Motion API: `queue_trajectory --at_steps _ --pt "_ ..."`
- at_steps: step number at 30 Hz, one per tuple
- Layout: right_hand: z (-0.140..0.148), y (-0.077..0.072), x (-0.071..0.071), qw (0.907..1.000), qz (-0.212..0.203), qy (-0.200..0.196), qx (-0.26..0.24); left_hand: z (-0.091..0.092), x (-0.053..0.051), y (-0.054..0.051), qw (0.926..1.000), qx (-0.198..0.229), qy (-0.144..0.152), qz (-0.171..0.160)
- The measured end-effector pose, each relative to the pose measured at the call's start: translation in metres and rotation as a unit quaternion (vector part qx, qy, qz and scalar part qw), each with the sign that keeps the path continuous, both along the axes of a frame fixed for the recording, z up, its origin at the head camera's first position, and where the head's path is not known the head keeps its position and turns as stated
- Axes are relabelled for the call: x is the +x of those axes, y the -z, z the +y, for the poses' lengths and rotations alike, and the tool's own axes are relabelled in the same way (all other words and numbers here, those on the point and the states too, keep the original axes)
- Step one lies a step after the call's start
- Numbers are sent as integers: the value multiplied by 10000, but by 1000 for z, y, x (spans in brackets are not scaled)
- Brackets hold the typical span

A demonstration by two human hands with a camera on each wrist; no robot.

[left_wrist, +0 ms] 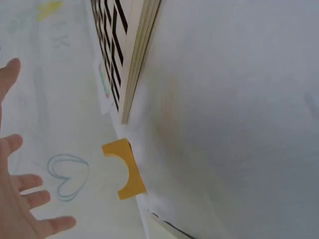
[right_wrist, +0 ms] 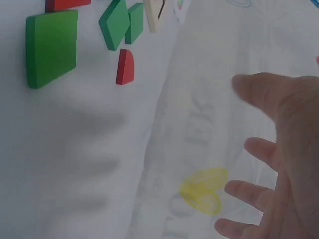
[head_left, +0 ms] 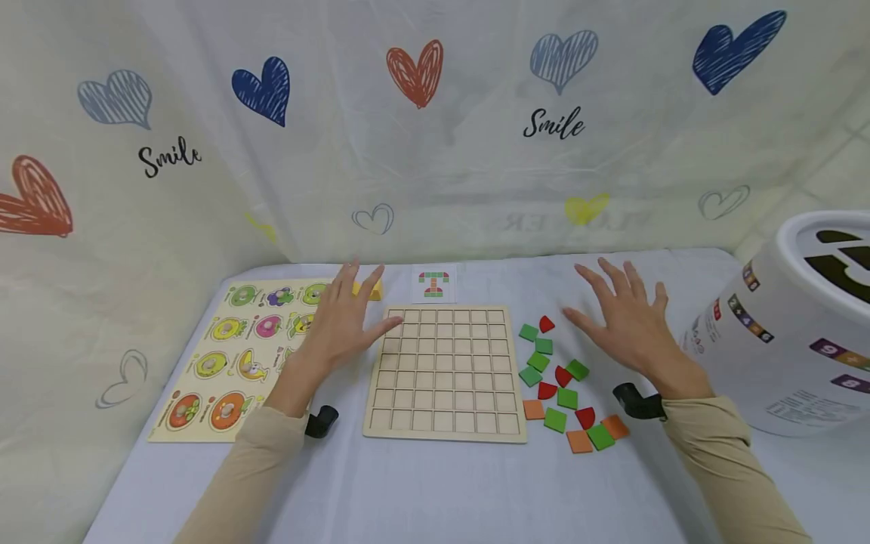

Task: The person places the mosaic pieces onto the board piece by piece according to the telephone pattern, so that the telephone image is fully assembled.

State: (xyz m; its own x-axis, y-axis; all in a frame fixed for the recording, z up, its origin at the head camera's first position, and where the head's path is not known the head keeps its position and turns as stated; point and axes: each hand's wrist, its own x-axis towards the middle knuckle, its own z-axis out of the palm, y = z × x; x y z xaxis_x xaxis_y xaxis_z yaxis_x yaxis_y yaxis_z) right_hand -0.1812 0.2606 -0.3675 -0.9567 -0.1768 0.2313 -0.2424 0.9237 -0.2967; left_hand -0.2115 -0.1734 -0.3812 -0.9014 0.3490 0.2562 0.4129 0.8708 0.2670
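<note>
The loose flat green squares (head_left: 567, 398), red quarter-round wedges (head_left: 547, 324) and orange squares (head_left: 580, 442) lie on the white-covered bench (head_left: 435, 491) to the left of my right grip (head_left: 625, 325), most of them nearer my body than it is. They fill a strip just beside the right edge of the pale wooden grid board (head_left: 448, 381); the strip's long axis runs from the farthest wedge back toward me, slanting right at its near end. My right grip is the closer one; my left grip (head_left: 345, 313) is across the board, by the small yellow block with a curved notch (left_wrist: 133, 174) and the pale board printed with fruits (head_left: 234, 347). Reaching a piece would, I judge, ask my right grip to come left, down and, for most, toward me. It is raised off the bench, holding nothing, fingers spread, thumb stretched leftward toward the farthest wedge. My left is likewise spread and unladen, its fingers pointing away from me, its thumb angled toward the grid board's far left corner.
</note>
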Motion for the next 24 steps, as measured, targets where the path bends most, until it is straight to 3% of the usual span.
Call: queue_trajectory --at_steps 4,9,19,24 --pt "-5 1 1 9994 141 -313 -25 1 9 3 9959 423 603 -534" --pt "-9 -1 3 9960 -159 -870 -109 -3 22 8 9838 687 976 -1341" --pt "-13 0 -7 9842 -859 -1542 -126 -15 32 23 9778 375 1101 -1741" --pt "-14 6 -16 9786 -970 -1807 -183 -16 34 26 9762 167 1180 -1810"
